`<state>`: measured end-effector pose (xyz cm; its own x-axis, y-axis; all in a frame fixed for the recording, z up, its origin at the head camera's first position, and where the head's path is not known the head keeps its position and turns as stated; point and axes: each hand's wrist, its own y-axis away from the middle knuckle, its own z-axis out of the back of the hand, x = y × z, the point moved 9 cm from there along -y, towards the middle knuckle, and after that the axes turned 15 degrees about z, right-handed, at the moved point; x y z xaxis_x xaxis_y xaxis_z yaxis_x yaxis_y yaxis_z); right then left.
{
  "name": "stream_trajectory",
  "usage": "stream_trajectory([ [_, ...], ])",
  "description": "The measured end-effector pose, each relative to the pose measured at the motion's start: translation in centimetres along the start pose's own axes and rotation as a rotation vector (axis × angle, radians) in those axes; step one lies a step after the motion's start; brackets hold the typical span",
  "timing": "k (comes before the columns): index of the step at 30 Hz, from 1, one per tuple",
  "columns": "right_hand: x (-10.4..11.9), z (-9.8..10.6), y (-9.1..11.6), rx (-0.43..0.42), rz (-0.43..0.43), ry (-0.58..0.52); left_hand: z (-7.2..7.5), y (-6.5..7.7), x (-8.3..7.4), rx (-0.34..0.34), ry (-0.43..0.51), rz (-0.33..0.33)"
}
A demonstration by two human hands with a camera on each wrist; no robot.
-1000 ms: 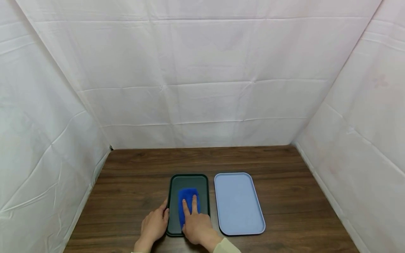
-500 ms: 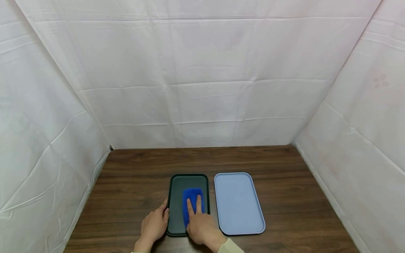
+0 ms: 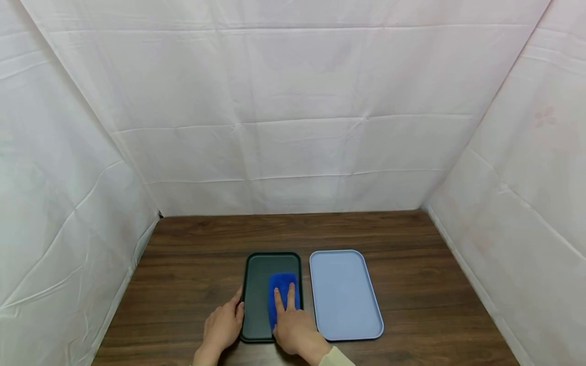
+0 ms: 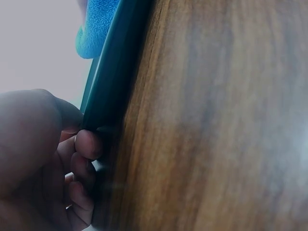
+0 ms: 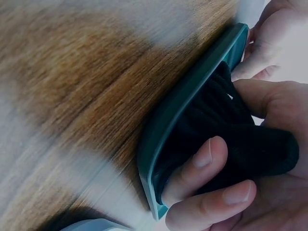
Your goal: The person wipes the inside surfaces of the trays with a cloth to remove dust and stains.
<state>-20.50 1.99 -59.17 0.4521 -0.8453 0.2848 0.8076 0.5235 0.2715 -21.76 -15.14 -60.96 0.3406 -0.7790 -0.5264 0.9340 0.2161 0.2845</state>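
A dark green rectangular tray (image 3: 261,265) lies on the brown table. My left hand (image 3: 223,324) holds its left edge; in the left wrist view the thumb meets the rim and curled fingers (image 4: 88,144) sit against the side. On the tray's right half is a blue cloth (image 3: 283,280). My right hand (image 3: 295,328) presses it down with two straight, spread fingers, the others curled at its near end. The right wrist view shows the cloth (image 5: 260,149) as nearly black, a fold of it between thumb and curled fingers.
A light blue tray (image 3: 345,295) lies close to the right of the green one. The wood-grain table (image 3: 192,264) is bounded by white sheets (image 3: 293,152) at the back and both sides.
My right hand has slid the cloth rightward across the green tray, from near the middle to its right rim. The left hand and both trays have stayed in place.
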Motion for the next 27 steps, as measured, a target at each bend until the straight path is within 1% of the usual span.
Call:
stream_trajectory([
  [4, -0.1, 0.1, 0.2, -0.006, -0.009, -0.009, 0.0, 0.1, 0.0, -0.002, 0.002, -0.003],
  [14, -0.5, 0.4, 0.5, -0.027, -0.018, 0.018, 0.1, 0.1, 0.1, -0.01, -0.003, -0.008],
  [27, -1.1, 0.4, 0.1, -0.009, -0.013, 0.003, 0.1, 0.1, -0.1, -0.003, -0.016, -0.003],
])
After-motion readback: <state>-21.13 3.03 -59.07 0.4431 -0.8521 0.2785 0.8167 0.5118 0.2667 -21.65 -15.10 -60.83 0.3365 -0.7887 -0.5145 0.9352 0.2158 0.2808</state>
